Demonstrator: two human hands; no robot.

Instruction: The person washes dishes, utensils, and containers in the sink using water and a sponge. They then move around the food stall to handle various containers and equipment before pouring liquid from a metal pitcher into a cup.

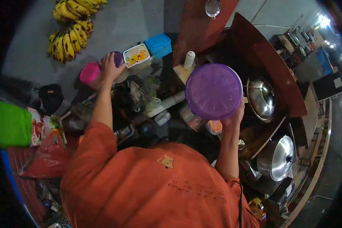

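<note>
Purple-lidded tub [213, 91], held at near edge, right grip [234, 114]

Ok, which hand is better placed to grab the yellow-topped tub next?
Left, I'd say: the left hand is close beside the yellow-topped tub, though at a small purple lid; the right hand is farther off, holding the big purple tub.

The dim, grainy view darkens and bows at its edges; a lamp [324, 21] glares upper right.
</note>
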